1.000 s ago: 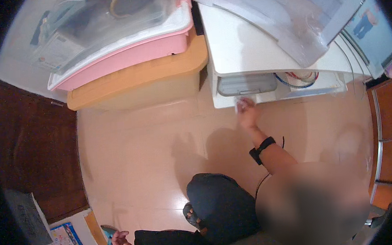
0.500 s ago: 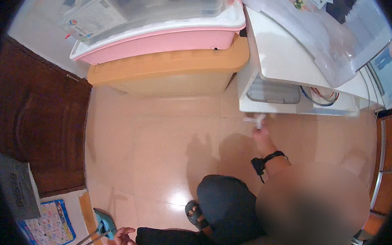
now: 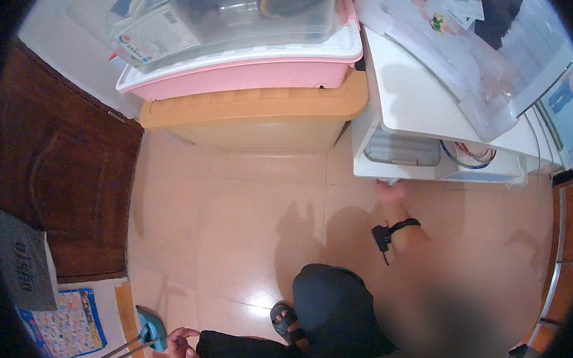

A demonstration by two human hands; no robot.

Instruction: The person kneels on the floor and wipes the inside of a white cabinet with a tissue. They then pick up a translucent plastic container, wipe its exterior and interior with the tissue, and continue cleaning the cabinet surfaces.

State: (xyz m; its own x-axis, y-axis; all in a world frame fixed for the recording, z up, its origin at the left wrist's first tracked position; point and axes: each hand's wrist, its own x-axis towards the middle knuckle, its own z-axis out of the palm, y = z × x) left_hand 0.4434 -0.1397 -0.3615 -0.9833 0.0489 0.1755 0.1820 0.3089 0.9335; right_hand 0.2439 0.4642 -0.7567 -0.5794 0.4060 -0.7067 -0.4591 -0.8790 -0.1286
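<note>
Right hand: white cabinet just ahead, long front edge running left to right; small white scrap at fingertips, grip cannot be told. Left hand: farther off, fingers loosely parted; teal dustpan beside, leftward.

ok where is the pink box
The pink box is at the head view's upper left, on the orange lid, under the clear bin, left of the white cabinet.
</note>
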